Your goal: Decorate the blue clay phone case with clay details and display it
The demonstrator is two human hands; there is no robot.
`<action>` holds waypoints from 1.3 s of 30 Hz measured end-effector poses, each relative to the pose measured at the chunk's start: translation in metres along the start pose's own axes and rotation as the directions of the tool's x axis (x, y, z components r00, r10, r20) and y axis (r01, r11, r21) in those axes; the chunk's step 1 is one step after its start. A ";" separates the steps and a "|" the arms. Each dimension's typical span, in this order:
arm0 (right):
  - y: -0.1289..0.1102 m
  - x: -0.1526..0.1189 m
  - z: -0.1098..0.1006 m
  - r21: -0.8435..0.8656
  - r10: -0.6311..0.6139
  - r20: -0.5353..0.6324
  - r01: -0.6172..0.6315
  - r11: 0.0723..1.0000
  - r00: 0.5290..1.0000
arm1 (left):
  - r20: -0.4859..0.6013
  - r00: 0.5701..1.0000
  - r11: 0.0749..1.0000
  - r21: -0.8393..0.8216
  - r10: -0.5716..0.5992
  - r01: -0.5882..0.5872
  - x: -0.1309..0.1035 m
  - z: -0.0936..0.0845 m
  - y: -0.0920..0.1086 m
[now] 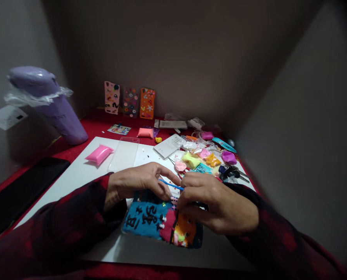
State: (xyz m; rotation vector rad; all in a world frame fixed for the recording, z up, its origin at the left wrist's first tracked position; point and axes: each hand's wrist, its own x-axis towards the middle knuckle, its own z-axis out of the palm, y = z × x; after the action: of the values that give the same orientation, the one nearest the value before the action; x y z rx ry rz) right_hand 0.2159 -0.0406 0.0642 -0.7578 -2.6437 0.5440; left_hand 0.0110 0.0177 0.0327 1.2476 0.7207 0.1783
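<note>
A thin blue stick (173, 186) spans the gap between my two hands, above a decorated phone case. My left hand (142, 181) is curled, its thumb and forefinger about the stick's left end. My right hand (217, 202) pinches the other end, its fingertips close against the left forefinger. Below them the phone case (145, 217) lies decorated side up, coated in blue clay with black characters, a dark red patch and an orange figure with eyes. Both hands cover its far edge.
A clear phone case (123, 153) and pink clay packet (99, 154) lie on the white board (103, 249). Several clay packets (204, 155) and keys (234, 173) crowd the right. A purple bottle (56, 109) and dark phone (24, 190) are left. Decorated cases (147, 103) stand behind.
</note>
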 end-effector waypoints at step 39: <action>-0.010 -0.031 0.008 0.147 0.136 -0.478 -0.074 0.986 0.868 | -0.119 0.993 0.980 -0.197 -0.017 -0.006 -0.010 0.000 -0.002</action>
State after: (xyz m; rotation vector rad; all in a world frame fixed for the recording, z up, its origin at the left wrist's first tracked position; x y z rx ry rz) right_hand 0.2327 -0.0680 0.0548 -0.8726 -2.0921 0.4656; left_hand 0.0022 0.0120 0.0347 1.0521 0.7908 0.3153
